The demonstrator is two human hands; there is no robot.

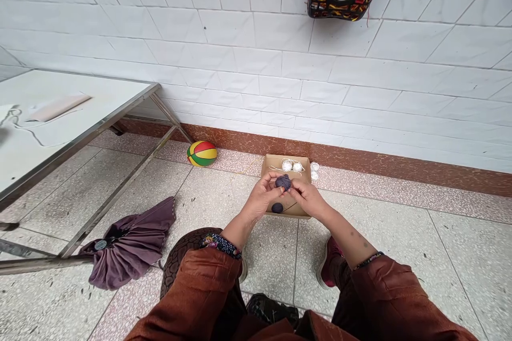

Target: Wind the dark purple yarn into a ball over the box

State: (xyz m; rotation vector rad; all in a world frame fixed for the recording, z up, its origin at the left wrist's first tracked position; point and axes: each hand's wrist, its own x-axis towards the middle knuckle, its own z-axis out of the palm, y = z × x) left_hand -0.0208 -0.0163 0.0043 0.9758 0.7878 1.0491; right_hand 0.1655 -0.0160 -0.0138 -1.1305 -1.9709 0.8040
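Note:
A dark purple-grey ball of yarn [282,182] is held above a cardboard box on the floor. My left hand [266,192] has its fingers curled around the ball from the left. From the right, my right hand [307,196] pinches at the ball's edge with thumb and fingers; any strand there is too small to make out. Inside the cardboard box [303,212], a second dark ball of yarn [277,207] lies near the front edge. Two white yarn balls [292,165] with loose strands sit at the back of the box.
More white balls [314,170] lie just right of the box by the wall. A striped ball [202,153] rests left of it. A metal-framed table [120,112] and a purple cloth bag [132,242] are at left. A black basket [340,8] hangs on the wall.

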